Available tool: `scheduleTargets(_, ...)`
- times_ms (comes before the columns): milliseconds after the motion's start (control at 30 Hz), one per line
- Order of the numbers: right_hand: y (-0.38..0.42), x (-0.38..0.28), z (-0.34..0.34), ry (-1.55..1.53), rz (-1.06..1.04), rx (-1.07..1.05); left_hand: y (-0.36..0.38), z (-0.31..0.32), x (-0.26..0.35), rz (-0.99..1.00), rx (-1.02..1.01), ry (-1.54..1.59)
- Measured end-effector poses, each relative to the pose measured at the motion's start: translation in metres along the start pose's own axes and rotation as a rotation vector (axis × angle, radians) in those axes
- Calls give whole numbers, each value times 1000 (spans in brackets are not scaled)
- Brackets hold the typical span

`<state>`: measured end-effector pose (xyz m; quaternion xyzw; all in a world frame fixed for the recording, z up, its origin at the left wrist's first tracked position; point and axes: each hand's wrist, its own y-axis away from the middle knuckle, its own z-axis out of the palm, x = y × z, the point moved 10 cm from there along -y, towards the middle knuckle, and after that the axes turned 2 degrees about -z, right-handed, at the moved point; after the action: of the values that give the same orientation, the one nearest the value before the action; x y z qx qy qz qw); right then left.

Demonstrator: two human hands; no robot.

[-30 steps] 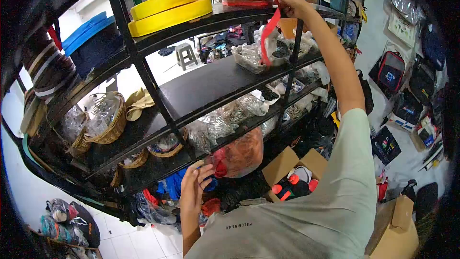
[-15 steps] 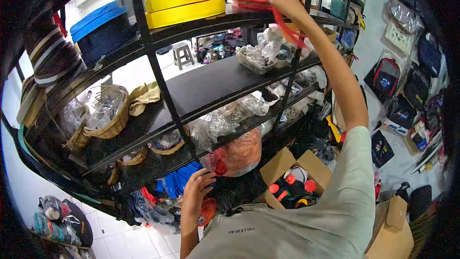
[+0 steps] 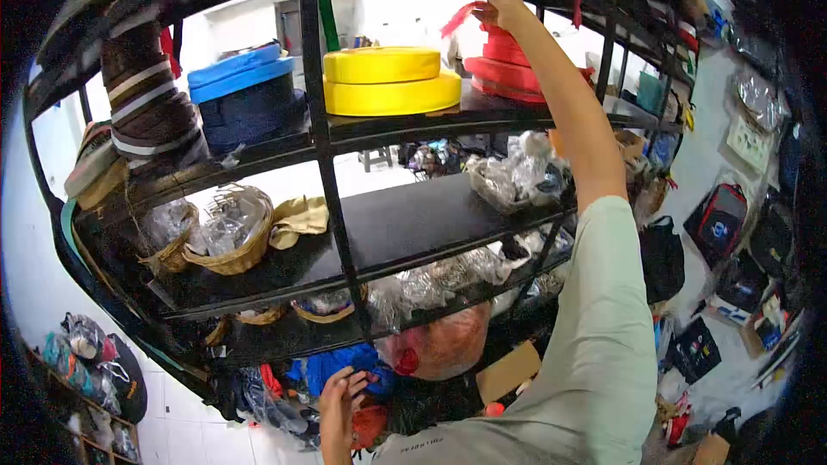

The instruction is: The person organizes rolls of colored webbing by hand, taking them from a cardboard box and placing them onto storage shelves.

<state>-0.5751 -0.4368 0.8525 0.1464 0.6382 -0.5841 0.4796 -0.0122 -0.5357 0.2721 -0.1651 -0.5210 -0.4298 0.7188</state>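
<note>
My right hand (image 3: 500, 9) is raised above the stack of red strap rolls (image 3: 508, 73) on the upper shelf. Its fingers are closed on a loose red strap (image 3: 461, 19), whose end sticks out to the left. Two yellow rolls (image 3: 392, 90) lie stacked left of the red ones. Low in the view, my left hand (image 3: 342, 396) is held up with bent fingers apart and nothing in them, in front of the blue bundle (image 3: 345, 368) under the shelves.
Blue and dark rolls (image 3: 243, 95) and brown striped rolls (image 3: 142, 99) share the upper shelf (image 3: 379, 125). Below are wicker baskets (image 3: 228, 245), a beige cloth (image 3: 299, 220) and plastic bags of parts (image 3: 521, 172). Black uprights (image 3: 340, 232) divide the rack. A cardboard box (image 3: 508, 372) stands low down.
The view has tilted up and shifted left. The red strap, which hung right of the rolls below my right hand, now extends left from it above the stack. My left hand stays low.
</note>
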Motion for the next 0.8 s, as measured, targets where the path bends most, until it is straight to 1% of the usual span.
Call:
scheduleTargets(33,1,-2,-7,35,81,135,2,-10,-5,16,61,33)
scheduleTargets(67,-41,2,-9,188,-133,-18,4,-18,-9,27,122,61)
scheduleTargets(133,-55,9,-8,117,-141,-108,4,-22,-19,23,157,99)
scheduleTargets(167,-23,3,2,-101,65,-46,5,-23,-23,14,181,138)
scheduleTargets(200,-9,-5,11,-168,-26,-126,9,-17,-18,28,202,158)
scheduleTargets(233,-1,-8,16,-120,-2,-95,6,-16,-20,23,200,150)
scheduleTargets(300,-21,-2,14,33,-157,-297,-2,-14,-22,12,191,105)
scheduleTargets(333,7,-11,11,82,-170,-275,1,-1,-12,14,179,58)
scheduleTargets(367,52,-24,15,133,-180,-247,-5,4,-10,1,164,39)
scheduleTargets(433,130,-42,6,228,-322,-220,-20,13,-13,-58,93,-46)
scheduleTargets(467,176,-54,-3,463,-422,-155,-24,21,-12,-50,47,-83)
scheduleTargets(500,213,-48,-19,586,-568,-127,-27,28,-14,-78,10,-116)
scheduleTargets(533,270,-52,-32,711,-670,-77,-30,37,-15,-84,-30,-128)
scheduleTargets(567,327,-48,-45,756,-586,-65,-33,43,-19,-94,-74,-141)
scheduleTargets(600,371,-18,-79,860,-499,22,-38,48,-28,-120,-136,-156)
scheduleTargets(633,416,20,-115,790,-308,61,-48,48,-45,-150,-183,-191)
scheduleTargets(667,480,64,-160,730,-213,248,-57,46,-66,-149,-252,-223)
scheduleTargets(700,553,99,-200,834,-3,398,-58,47,-79,-154,-326,-255)
scheduleTargets(733,652,163,-249,739,22,568,-56,54,-90,-232,-360,-351)
scheduleTargets(767,763,182,-269,924,384,770,-57,63,-103,-273,-441,-397)
scheduleTargets(800,875,191,-277,1004,381,916,-60,69,-127,-346,-484,-433)
